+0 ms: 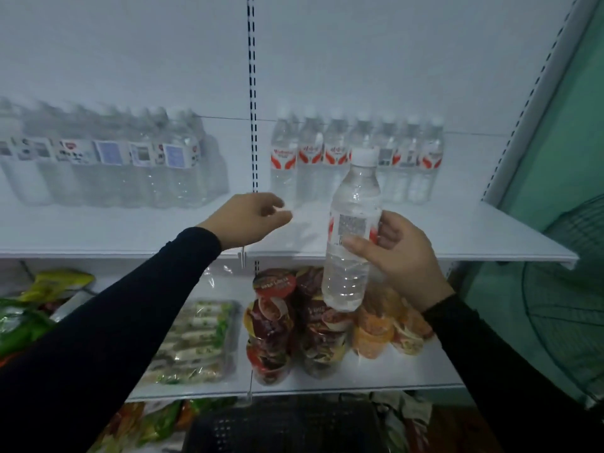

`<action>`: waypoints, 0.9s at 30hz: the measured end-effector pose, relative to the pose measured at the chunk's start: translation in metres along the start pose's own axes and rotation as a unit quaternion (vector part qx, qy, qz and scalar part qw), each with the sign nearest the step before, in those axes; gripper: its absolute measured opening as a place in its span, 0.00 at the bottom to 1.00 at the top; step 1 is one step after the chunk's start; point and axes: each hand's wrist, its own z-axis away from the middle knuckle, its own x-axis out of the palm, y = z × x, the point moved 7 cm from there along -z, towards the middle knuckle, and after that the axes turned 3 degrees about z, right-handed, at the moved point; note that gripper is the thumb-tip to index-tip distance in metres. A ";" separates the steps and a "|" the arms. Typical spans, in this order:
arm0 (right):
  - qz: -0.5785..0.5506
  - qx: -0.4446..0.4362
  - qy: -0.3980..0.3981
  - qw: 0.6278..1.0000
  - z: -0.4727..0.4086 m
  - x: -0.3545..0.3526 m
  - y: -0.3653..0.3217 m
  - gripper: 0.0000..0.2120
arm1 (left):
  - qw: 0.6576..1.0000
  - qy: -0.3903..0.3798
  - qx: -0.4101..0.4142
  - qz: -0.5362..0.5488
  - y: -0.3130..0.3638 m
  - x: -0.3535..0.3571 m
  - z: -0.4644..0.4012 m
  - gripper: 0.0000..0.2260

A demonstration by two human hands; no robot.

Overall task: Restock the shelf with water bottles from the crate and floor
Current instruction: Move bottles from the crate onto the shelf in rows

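Observation:
My right hand (405,253) grips a clear water bottle (351,243) with a white cap and red-and-white label, held upright in front of the white shelf (474,237). My left hand (251,219) hovers over the shelf's front edge, fingers loosely curled, holding nothing. A row of several matching bottles (356,158) stands at the back of the shelf's right bay. More bottles (111,158) fill the back of the left bay. A black crate (281,426) sits low in front of me, its contents hidden.
The lower shelf (359,384) carries stacked snack cups (277,325), orange cups (376,335) and a wrapped tray of rolls (199,341). Green and yellow packets (36,305) lie at the left. A green fan grille (565,305) stands at the right.

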 end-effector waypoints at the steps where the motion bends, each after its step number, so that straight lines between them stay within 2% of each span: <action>1: 0.002 -0.007 0.017 1.000 -0.008 -0.003 -0.006 0.19 | 0.998 0.006 -0.031 -0.051 -0.022 -0.003 -0.003 0.24; 4: 0.030 -0.017 0.073 0.997 -0.033 -0.008 -0.017 0.21 | 0.981 -0.021 -0.134 -0.141 -0.092 -0.006 -0.003 0.29; 6: 0.049 -0.013 0.098 0.994 -0.048 -0.006 -0.017 0.23 | 0.969 -0.041 -0.160 -0.184 -0.120 -0.006 0.001 0.29; 9: 0.058 0.001 0.121 0.991 -0.068 0.005 -0.008 0.24 | 0.967 -0.041 -0.135 -0.211 -0.131 -0.005 0.003 0.29; 14: 0.106 0.012 0.146 0.984 -0.092 0.025 0.009 0.20 | 0.968 -0.060 -0.116 -0.215 -0.134 -0.009 0.002 0.46; 16: 0.125 0.014 0.161 0.979 -0.100 0.029 0.015 0.19 | 0.967 -0.047 -0.101 -0.227 -0.134 -0.010 0.000 0.47; 21: 0.137 0.031 0.196 0.970 -0.115 0.030 0.035 0.32 | 0.965 -0.001 -0.080 -0.249 -0.137 -0.011 -0.003 0.42; 23: 0.135 0.032 0.177 0.974 -0.112 0.031 0.042 0.33 | 0.966 0.004 -0.077 -0.249 -0.140 -0.011 -0.004 0.41; 27: 0.120 0.052 0.055 0.990 -0.096 0.044 0.062 0.33 | 0.963 0.008 -0.067 -0.261 -0.143 -0.007 -0.004 0.40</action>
